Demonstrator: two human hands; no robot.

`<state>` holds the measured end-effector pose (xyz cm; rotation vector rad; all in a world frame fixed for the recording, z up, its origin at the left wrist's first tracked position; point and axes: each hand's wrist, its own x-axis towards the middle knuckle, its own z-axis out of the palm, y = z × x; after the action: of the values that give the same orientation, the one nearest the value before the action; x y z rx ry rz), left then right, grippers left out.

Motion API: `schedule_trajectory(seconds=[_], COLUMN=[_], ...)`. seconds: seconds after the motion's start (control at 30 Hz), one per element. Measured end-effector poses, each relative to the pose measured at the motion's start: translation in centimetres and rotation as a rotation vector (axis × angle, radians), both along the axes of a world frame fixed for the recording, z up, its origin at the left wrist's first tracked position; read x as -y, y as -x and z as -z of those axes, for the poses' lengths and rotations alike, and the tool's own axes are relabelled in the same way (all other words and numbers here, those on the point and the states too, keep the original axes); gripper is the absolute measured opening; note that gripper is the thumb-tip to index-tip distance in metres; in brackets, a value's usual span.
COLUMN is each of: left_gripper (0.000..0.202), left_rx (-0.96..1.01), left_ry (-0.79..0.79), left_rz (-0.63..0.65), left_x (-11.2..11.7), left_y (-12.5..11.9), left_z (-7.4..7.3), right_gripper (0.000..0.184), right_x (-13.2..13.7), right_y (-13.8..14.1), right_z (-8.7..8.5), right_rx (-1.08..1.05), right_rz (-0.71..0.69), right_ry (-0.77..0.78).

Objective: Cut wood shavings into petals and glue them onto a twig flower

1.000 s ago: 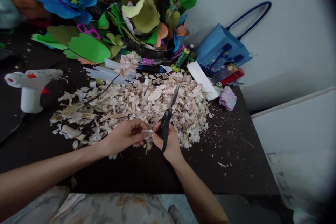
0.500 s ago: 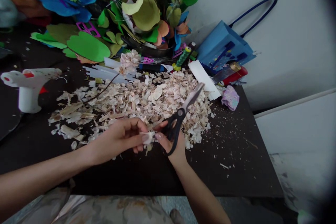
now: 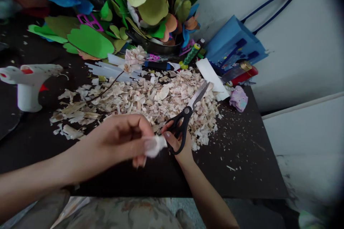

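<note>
Pale curled wood shavings heap on the dark table. My left hand pinches a crinkled scrap; my right hand clenches black-handled scissors.

The scissors have matt black plastic handles and smooth, glossy metal blades. Beneath them lies a heap of rough, pale wood shavings, thin and papery; a blurred pale curl at 6 o'clock looks much the same. At 9 o'clock stands a smooth white plastic glue gun, near translucent glue sticks. At 12 o'clock, matt paper leaves crowd a glossy dark metal pan. At 2 o'clock sits a matt blue paper bag. The surface is dark and matt.
</note>
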<state>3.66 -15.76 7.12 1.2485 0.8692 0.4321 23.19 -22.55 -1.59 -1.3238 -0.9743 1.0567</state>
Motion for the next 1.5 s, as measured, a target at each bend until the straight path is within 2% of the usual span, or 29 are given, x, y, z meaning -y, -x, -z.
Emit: schedule_trajectory(seconds=[0.03, 0.13, 0.2, 0.27, 0.47, 0.67, 0.9, 1.03, 1.2, 1.5], left_gripper=[0.028, 0.028, 0.028, 0.029, 0.030, 0.031, 0.029, 0.028, 0.029, 0.025], left_rx=[0.063, 0.063, 0.056, 0.045, 0.006, -0.026, -0.035, -0.061, -0.077, -0.081], left_ry=[0.048, 0.115, 0.100, 0.061, -0.023, -0.022, -0.042, -0.110, -0.123, -0.144], left_rz=[0.051, 0.061, 0.082, 0.101, 0.132, 0.147, 0.171, 0.176, 0.180, 0.181], left_x=[-0.7, -2.2, -2.4, -2.3, -1.5, -1.3, -1.1, -1.0, -1.0, -0.9], left_y=[-0.7, -1.8, -1.9, -2.0, -2.0, -1.7, -1.7, -1.6, -1.6, -1.9], left_z=[1.3, 5.0, 6.5, 7.1, 7.1, 7.9, 8.0, 7.8, 7.8, 8.0], right_gripper=[0.029, 0.030, 0.031, 0.034, 0.030, 0.029, 0.028, 0.025, 0.018, 0.017], right_x=[0.0, -0.1, 0.0, 0.1, 0.3, 0.0, -0.2, -0.1, -0.1, 0.1], right_y=[0.0, 0.1, 0.3, 0.6, 0.9, 0.7, 0.8, 0.8, 0.8, 1.1], right_z=[-0.1, -0.2, -0.3, -0.3, -0.2, -0.5, -0.9, -0.8, -0.7, -0.4], right_rx=[0.007, -0.020, -0.038, -0.015, 0.032, 0.016, -0.044, 0.042, 0.120, 0.097], right_rz=[0.000, -0.011, -0.019, -0.024, -0.008, -0.012, -0.081, -0.070, -0.016, 0.000], right_ry=[0.000, -0.007, -0.002, 0.010, 0.017, 0.060, 0.076, 0.061, 0.038, 0.049])
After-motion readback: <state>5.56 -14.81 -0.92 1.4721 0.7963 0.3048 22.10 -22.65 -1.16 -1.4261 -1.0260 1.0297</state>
